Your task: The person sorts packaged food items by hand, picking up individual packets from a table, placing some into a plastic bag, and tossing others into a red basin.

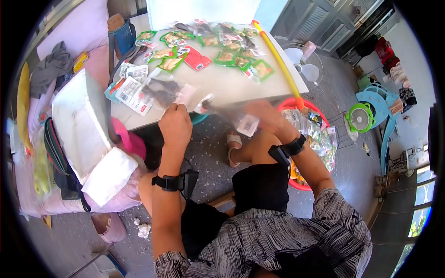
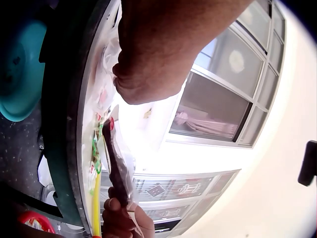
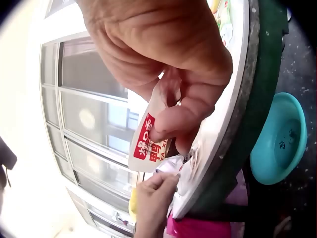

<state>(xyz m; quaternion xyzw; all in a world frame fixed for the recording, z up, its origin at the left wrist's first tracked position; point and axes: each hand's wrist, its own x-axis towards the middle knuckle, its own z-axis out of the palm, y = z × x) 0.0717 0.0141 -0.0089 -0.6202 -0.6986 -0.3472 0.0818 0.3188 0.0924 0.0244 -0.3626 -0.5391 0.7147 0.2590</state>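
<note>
My right hand [image 1: 268, 116], blurred in the head view, grips a clear plastic food packet [image 2: 117, 166] with dark contents. Its white end with a red label [image 3: 147, 136] pokes out below the curled fingers in the right wrist view. My left hand [image 1: 176, 124] is at the table's front edge, fingertips pinching the pale end of a clear plastic packet [image 1: 160, 91]. Dark contents show through this packet too. From the right wrist, the left hand [image 3: 156, 201] appears with thumb and finger closed on thin clear plastic [image 3: 171, 164].
Green-edged snack packets [image 1: 226, 56] and a red packet [image 1: 197, 59] lie across the white table [image 1: 208, 85]. White labelled packets [image 1: 134, 96] are at the left. A red basin [image 1: 303, 187] full of packets stands right. A teal basin [image 3: 278, 144] sits below the table edge.
</note>
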